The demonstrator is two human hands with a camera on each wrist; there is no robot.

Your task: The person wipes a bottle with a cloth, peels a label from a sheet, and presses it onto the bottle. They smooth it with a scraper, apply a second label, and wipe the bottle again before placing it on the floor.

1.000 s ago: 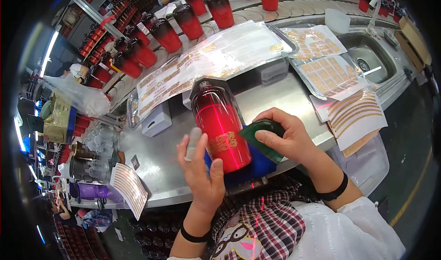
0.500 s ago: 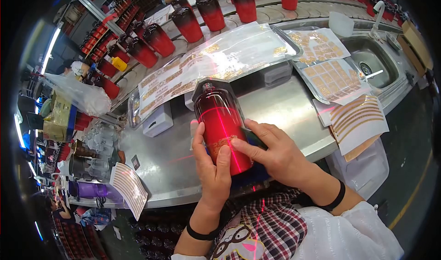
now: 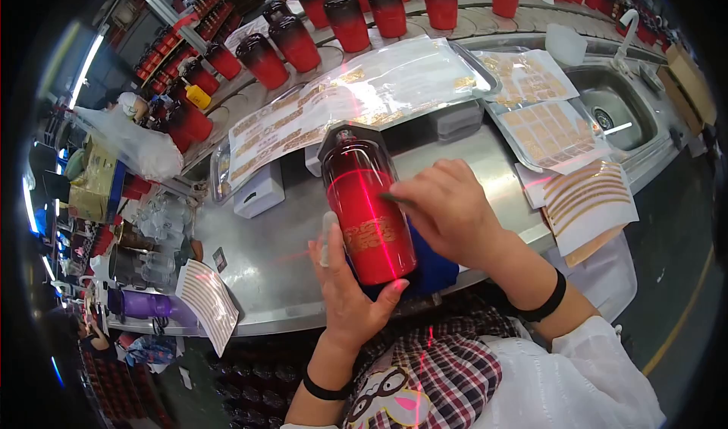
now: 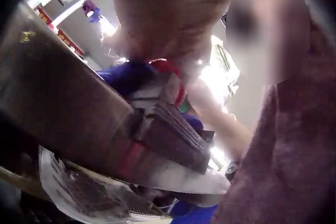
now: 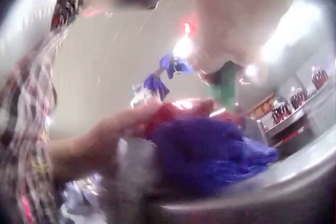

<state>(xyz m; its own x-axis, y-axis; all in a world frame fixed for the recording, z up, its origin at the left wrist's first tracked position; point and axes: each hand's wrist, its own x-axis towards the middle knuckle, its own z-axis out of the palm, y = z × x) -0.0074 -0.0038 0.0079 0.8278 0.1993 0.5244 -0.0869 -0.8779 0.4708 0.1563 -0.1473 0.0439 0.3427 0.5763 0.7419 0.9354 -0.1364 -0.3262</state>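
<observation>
A red bottle (image 3: 371,254) with a dark top lies on its back, neck away from me, with a gold character decal (image 3: 370,234) on its lower front. My left hand (image 3: 347,300) holds its lower left side, fingers along the flank and thumb at the base corner; a pale cover sits on one finger. Above the bottle's right side, my right hand (image 3: 451,213) pinches a green scraper (image 5: 224,85), seen edge-on in the head view. Blue cloth (image 3: 436,266) lies under the bottle's base, and red laser lines cross the glass and decal.
Behind the bottle, a tray holds sheets of gold decals (image 3: 356,99). More decal sheets (image 3: 542,125) lie at right beside a sink (image 3: 607,99). Red-black bottles (image 3: 345,23) line a conveyor at the back. A striped sheet (image 3: 208,304) hangs over the table's left front edge.
My left hand has closed in on the bottle's lower left side. The right hand pressed near the decal, then lifted with the scraper. Bottles on the conveyor have shifted right.
</observation>
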